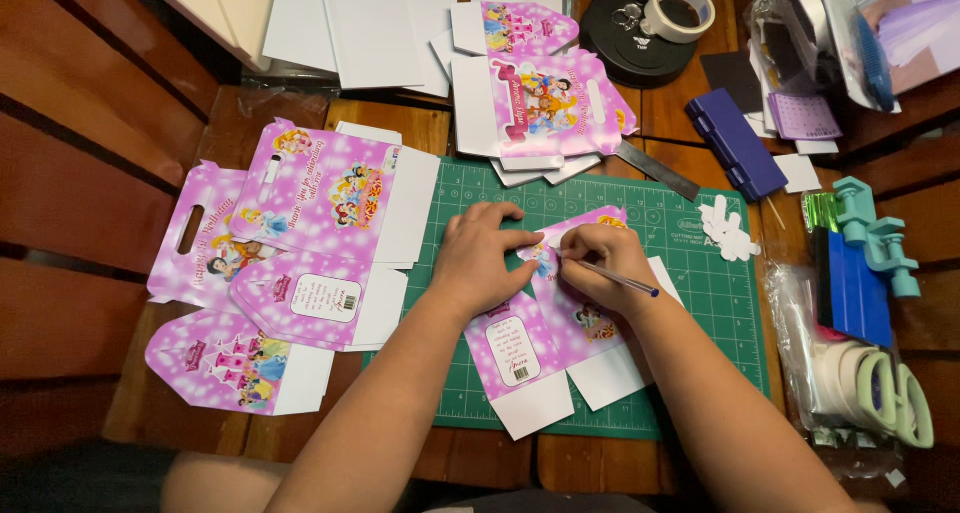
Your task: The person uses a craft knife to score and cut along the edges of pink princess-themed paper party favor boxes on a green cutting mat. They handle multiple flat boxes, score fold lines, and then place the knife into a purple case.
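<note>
A flat, unfolded pink printed box sheet [560, 318] is laid on the green cutting mat [700, 273], near the middle of the desk [420, 123]. The sheet is pressed down by the left hand [480, 258], whose fingers are spread flat over its upper left part; nothing is gripped by this hand. A thin blue-handled craft knife [615, 278] is pinched in the right hand [605, 263], with the fingers closed narrowly around it and the tip set on the sheet just beside the left fingertips. A pile of similar pink sheets [290, 263] is spread over the left side of the desk, partly off the mat. More pink sheets [545, 93] are stacked at the far edge, above the mat. A roll of tape [680, 11] is seen at the far right, and small white cut-outs [728, 231] are lying on the right part of the mat.
</note>
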